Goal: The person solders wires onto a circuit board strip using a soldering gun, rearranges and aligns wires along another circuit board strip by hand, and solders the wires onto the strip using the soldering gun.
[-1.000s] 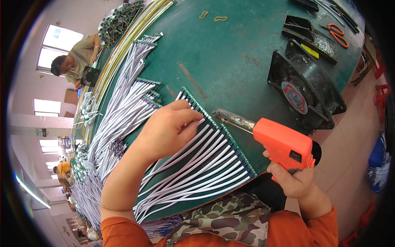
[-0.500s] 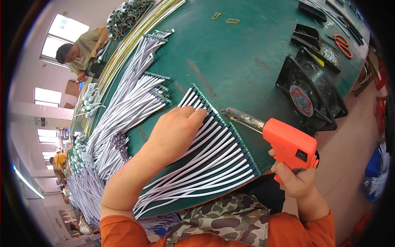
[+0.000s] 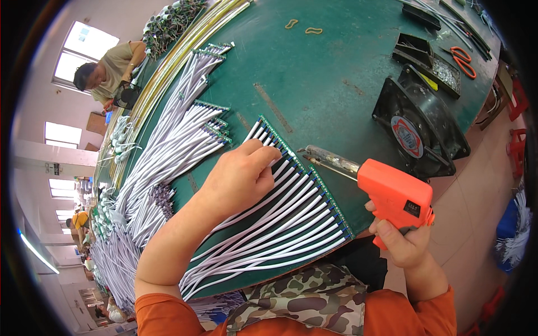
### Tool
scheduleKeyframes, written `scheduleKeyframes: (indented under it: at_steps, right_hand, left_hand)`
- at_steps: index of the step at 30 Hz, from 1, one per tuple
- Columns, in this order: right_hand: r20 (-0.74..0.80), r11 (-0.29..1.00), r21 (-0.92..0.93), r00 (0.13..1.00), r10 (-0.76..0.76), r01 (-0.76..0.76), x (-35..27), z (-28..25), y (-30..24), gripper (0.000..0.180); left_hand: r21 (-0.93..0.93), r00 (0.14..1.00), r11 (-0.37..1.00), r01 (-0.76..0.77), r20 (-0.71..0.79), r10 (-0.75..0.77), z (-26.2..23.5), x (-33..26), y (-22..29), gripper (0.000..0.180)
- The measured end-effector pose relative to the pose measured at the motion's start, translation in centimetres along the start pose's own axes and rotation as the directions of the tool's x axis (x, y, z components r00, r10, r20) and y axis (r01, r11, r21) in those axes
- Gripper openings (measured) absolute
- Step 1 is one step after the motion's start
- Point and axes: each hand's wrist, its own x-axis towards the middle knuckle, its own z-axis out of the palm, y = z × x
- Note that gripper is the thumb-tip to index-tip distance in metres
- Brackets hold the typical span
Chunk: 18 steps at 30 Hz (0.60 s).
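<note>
My left hand [image 3: 241, 175] is closed, with thumb and forefinger pinched around the end of a white cable beside a narrow green circuit board strip [image 3: 330, 200]. White cables [image 3: 280, 228] fan out from that strip, joined along its edge by short blue wire ends. In my right hand [image 3: 400, 241] is an orange soldering gun [image 3: 395, 193], gripped by its handle. Its metal tip points left, close to the strip's right edge and near my left fingertips. Whether the tip touches the board I cannot tell.
Bundles of white cables with similar boards [image 3: 168, 134] lie to the left. A black fan [image 3: 417, 123], a black parts tray [image 3: 428, 61] and orange-handled scissors [image 3: 463, 60] stand at right. Two rubber bands [image 3: 314, 31] lie at the far side. A co-worker [image 3: 112, 70] works at far left.
My left hand has turned slightly, so its thumb now shows below the forefinger. The soldering gun stays near the board strip. The whole view has shifted a little.
</note>
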Motion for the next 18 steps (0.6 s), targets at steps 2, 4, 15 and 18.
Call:
scheduleKeyframes:
  at_steps: [2, 4, 15, 18]
  right_hand:
    - [0.013, 0.999, 0.020, 0.999, -0.032, 0.032, 0.6, 0.2, -0.1, 0.042]
    - [0.000, 0.999, 0.043, 1.000, -0.013, 0.012, 0.8, 0.5, -0.4, 0.042]
    - [0.040, 1.000, 0.001, 0.999, -0.030, 0.030, 1.6, 1.4, 0.0, 0.038]
    - [0.014, 1.000, 0.008, 1.000, -0.014, 0.014, 1.8, 1.6, -0.1, 0.037]
  left_hand:
    - [-0.068, 1.000, 0.998, 0.001, 0.002, -0.001, 0.1, 0.0, -0.1, 0.026]
    - [-0.130, 0.999, 0.991, 0.030, 0.040, -0.025, 0.0, 0.1, -0.1, 0.026]
    - [-0.025, 0.995, 0.995, -0.094, 0.016, 0.094, 0.2, 0.9, -0.6, 0.027]
    - [-0.023, 0.996, 0.996, -0.090, 0.012, 0.091, 0.3, 1.1, -0.7, 0.027]
